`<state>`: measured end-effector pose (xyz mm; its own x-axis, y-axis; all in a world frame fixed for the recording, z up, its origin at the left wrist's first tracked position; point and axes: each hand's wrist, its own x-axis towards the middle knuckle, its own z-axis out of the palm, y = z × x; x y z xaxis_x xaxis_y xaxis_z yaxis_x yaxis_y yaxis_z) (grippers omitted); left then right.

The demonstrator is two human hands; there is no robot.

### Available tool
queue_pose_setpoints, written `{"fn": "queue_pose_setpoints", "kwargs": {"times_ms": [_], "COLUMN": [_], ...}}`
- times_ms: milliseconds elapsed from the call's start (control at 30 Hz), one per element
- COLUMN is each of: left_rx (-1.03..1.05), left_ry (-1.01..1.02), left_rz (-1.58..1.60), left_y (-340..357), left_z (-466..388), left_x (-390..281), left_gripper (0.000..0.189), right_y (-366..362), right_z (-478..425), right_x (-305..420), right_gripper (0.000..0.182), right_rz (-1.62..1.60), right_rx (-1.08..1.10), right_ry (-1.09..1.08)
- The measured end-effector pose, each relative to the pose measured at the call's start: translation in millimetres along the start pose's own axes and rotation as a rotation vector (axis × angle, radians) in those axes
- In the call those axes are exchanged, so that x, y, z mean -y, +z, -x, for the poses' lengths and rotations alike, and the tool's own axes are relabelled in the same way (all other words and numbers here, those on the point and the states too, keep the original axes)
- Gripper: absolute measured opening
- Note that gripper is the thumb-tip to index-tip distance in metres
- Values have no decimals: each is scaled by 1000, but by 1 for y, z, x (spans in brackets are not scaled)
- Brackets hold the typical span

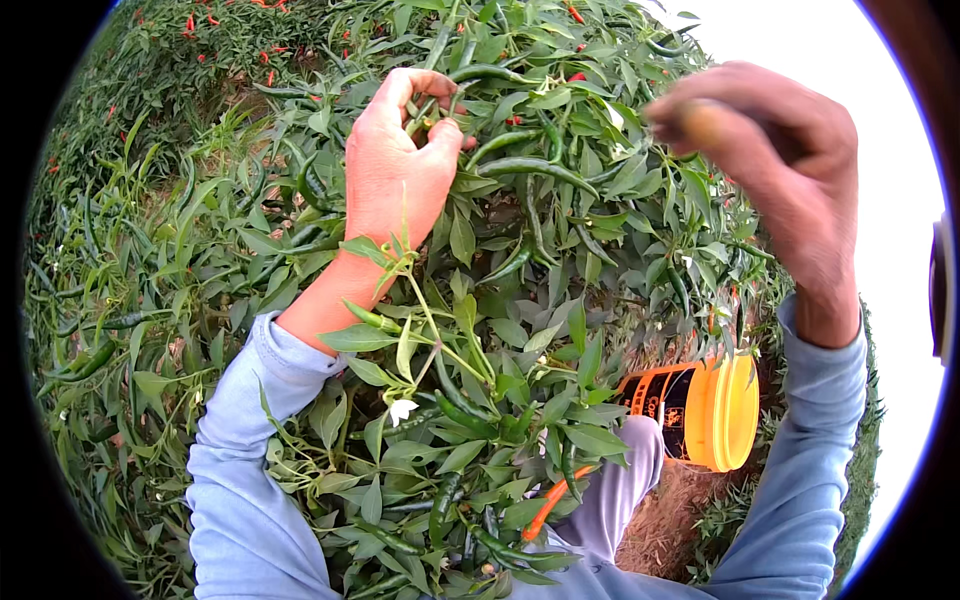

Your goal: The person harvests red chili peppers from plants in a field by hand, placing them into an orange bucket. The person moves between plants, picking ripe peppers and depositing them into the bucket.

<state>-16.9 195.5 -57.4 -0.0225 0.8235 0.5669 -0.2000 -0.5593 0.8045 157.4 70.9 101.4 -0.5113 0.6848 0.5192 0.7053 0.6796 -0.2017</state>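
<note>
My left hand (405, 157) is at the upper middle among chili pepper plants (461, 232), its thumb and fingers pinched around a thin green plant part. Whether that is a stem or a pepper, I cannot tell. Close beside it hang long green chili peppers (540, 168), one of them just above the fingertips (491, 72). My right hand (780, 142) is raised at the upper right, apart from the leaves, blurred, with fingers and thumb drawn together. Anything inside it is hidden. A leafy branch with a white flower (402, 411) crosses in front of my left wrist.
A yellow-orange bucket with black printing (720, 412) appears lying sideways in this view, beside my knee (626, 465). An orange chili (553, 504) hangs near my lap. Red chilies (190, 24) dot plants at the upper left. Dry brown soil (660, 525) shows below the bucket.
</note>
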Motion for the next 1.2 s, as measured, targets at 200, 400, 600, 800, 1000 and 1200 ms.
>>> {"fn": "queue_pose_setpoints", "kwargs": {"times_ms": [200,400,600,800,1000,1200], "left_rx": [-5,-26,-1,-14,-27,17], "left_ry": [154,228,124,108,169,118], "left_rz": [-269,-157,-154,-218,-304,-372], "left_y": [-3,-2,-4,-10,-11,-11], "left_z": [1,3,7,1,7,4], "left_x": [0,12,8,11,1,3], "left_gripper": [37,38,36,36,36,36], "right_y": [72,79,81,77,77,81], "right_z": [-60,-57,-57,-46,-46,-39], "right_x": [-35,-46,-47,-62,-51,-70], "right_gripper": [11,12,14,14,18,26], "right_rz": [824,814,703,511,304,-250], "right_rx": [274,414,448,165,101,87], "right_ry": [-93,79,107,27,259,474]}}
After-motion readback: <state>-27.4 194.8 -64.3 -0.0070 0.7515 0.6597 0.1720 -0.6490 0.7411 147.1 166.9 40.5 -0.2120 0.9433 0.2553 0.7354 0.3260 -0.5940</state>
